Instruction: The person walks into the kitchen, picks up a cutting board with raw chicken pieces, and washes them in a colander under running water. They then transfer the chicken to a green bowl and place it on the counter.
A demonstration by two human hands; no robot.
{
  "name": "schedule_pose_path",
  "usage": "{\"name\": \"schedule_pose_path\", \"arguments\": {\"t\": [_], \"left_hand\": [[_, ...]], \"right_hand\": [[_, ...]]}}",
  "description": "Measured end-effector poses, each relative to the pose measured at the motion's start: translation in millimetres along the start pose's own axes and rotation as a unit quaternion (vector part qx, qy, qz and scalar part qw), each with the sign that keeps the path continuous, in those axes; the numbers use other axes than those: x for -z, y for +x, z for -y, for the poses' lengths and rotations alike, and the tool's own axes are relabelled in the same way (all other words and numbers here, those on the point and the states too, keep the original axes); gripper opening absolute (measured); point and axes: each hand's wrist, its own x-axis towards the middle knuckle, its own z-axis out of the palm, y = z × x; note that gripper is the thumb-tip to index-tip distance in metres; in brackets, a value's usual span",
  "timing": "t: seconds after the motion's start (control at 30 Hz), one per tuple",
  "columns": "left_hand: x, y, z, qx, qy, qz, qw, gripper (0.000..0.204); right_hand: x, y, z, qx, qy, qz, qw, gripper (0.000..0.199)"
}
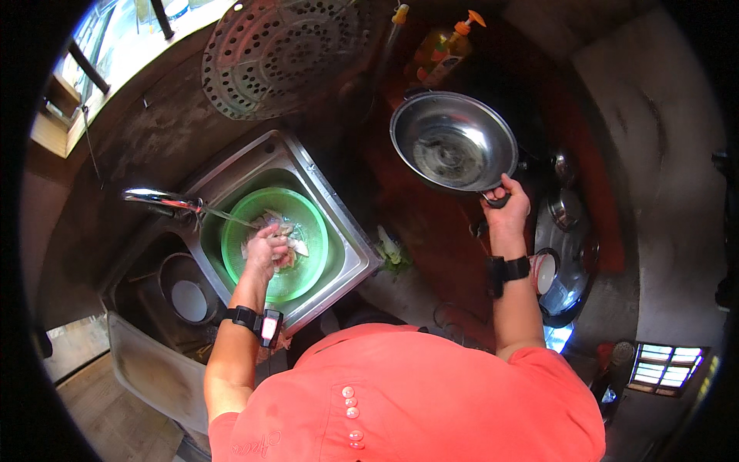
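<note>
left hand [267, 248]: closed on wet food scraps [286, 233] in green basin [308, 266], in sink [350, 239]
right hand [508, 206]: gripping wok [453, 141] handle over desk [431, 223]
handling: wok stiff, likely heavy, hold by handle; food soft, slippery

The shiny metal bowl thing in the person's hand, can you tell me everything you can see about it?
The metal pan is round, wide and shallow, like a wok, made of shiny silver-coloured metal. Its inside looks mostly empty, with a pale wet-looking or greasy smear near the bottom. It has a dark handle at its lower right edge, and the right hand grips that handle. The pan is held over the dark reddish counter, to the right of the sink. Nothing else seems to touch it.
</note>
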Motion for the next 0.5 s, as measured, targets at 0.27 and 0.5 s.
{"name": "schedule_pose_path", "arguments": {"t": [0.27,0.5], "left_hand": [[63,-10,30,0.049,0.016,-0.125,0.991,0.044],[82,-37,23,0.03,-0.034,-0.113,0.993,0.056]], "right_hand": [[34,45,-23,-0.003,0.026,-0.059,0.998,0.024],[67,85,-39,0.01,-0.111,-0.09,0.99,0.029]]}}
